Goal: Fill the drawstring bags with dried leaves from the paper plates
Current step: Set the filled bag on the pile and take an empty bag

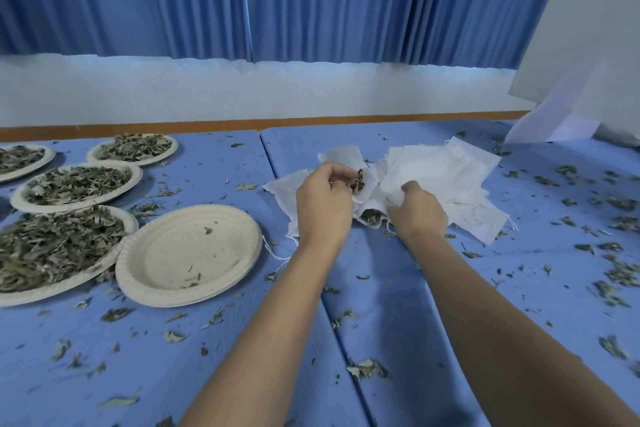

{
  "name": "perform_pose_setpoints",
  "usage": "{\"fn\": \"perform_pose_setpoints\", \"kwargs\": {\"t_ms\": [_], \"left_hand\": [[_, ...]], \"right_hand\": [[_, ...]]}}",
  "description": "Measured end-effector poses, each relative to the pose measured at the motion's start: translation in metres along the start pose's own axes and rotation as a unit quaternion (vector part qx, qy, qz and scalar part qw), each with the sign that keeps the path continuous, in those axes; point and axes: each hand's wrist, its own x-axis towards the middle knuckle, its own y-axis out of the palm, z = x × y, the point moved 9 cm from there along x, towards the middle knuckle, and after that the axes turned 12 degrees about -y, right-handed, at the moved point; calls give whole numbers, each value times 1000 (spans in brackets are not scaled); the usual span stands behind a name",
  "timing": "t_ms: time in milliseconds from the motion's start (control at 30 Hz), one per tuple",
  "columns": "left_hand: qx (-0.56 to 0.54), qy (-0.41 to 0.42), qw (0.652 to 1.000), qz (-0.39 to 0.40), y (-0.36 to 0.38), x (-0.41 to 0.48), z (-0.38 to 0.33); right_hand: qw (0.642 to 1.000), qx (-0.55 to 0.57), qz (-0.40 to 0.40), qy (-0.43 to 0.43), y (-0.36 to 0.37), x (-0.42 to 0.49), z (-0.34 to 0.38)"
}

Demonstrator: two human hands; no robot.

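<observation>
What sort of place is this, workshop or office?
Probably a classroom or meeting room used for hand packing: pleated blue curtains, blue-topped tables pushed together, round white paper plates of dried green leaves and a pile of white fabric drawstring bags.

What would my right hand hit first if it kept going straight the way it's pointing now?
The pile of white drawstring bags: your right hand grips its near edge and points away from you into it. Depth is unclear, but nothing seems to lie between.
</observation>
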Motion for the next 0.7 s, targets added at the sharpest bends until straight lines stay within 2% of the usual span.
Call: {"fn": "perform_pose_setpoints", "kwargs": {"t_ms": [100, 167, 267, 367, 433, 567, 633, 700], "left_hand": [[-2, -6, 1000, 3, -3, -3, -3], [-3, -10, 1000, 10, -4, -3, -3], [-10, -21, 1000, 9, -7, 0, 0], [-26, -36, 999, 2, -14, 1, 6], [-34, -43, 998, -6, -21, 2, 9], [-44, -55, 997, -20, -35, 4, 11], [-55, -63, 996, -24, -43, 3, 11], [-69, -67, 995, -34, -56, 2, 9]], "right_hand": [[999, 2, -29, 12, -2, -4, -4], [993, 70, -85, 50, -8, -8, -10], [963, 191, -149, 114, -12, -11, -18], [948, 202, -204, 135, -22, -15, -18], [925, 241, -257, 143, -32, -20, -17], [854, 385, -338, 84, -50, -23, 12], [816, 454, -354, 46, -59, -25, 38], [795, 494, -353, 8, -68, -28, 67]]}}
